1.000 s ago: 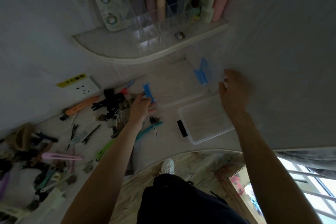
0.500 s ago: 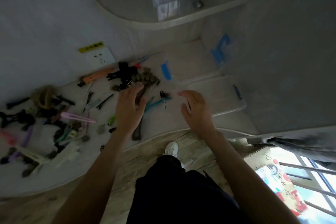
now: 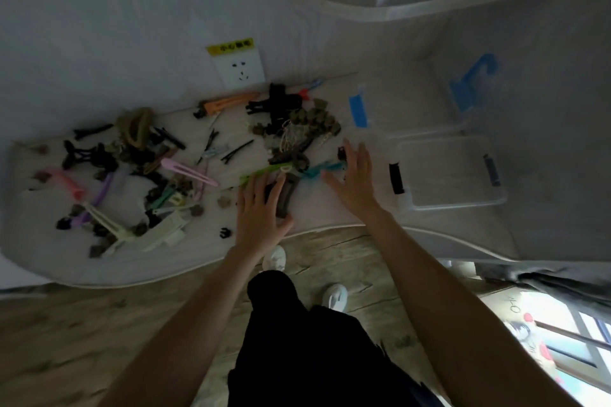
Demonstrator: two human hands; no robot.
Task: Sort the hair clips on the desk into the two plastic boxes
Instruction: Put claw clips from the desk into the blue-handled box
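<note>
The left hand (image 3: 261,208) lies flat with fingers spread on a dark clip (image 3: 285,193) near the desk (image 3: 330,218) edge, touching a green clip (image 3: 261,172). The right hand (image 3: 355,180) is open, fingers straight, beside a teal clip (image 3: 319,170). More clips (image 3: 132,168) litter the left. Right of the hands sit two clear boxes: the near box (image 3: 453,172) and, behind it, the far box (image 3: 413,102).

Dim, blurred, warped wide-angle edges.

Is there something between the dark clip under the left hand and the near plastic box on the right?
Yes. The open right hand hovers over the desk between the dark clip and the near box. A teal clip also lies there.
</note>
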